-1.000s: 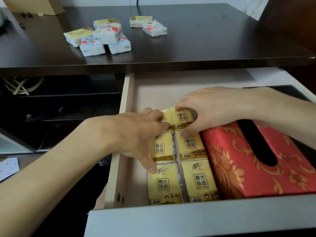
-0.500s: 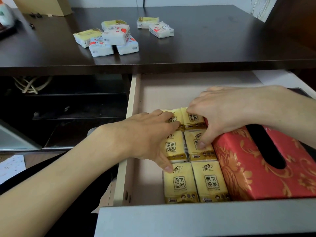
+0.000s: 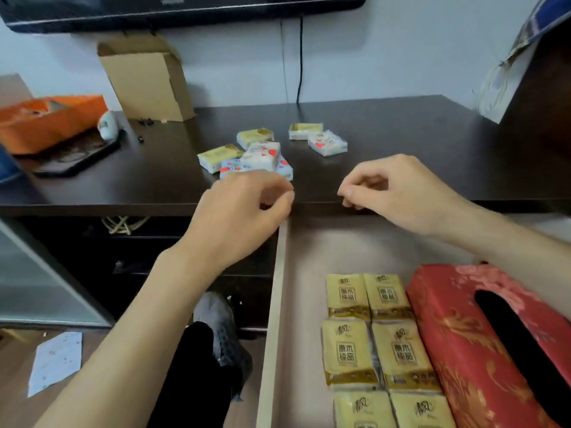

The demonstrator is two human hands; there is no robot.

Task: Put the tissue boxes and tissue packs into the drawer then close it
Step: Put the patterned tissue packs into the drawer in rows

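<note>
Drawer (image 3: 273, 319) holds yellow packs (image 3: 375, 344) (six visible) beside red box (image 3: 482, 350).

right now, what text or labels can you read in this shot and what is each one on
"原木纯品": printed on the yellow tissue packs in the drawer.
Brush-style brand mark at the top of those packs: too stylised and blurred to read.
Packs on the tabletop: print too small to read.
Paper sheet on the floor: marks too blurred.

Upper left there's my open cardboard box (image 3: 148, 78) against the wall, an orange box (image 3: 46, 118) at the far left edge, and a paper sheet (image 3: 55, 362) on the floor lower left.
</note>
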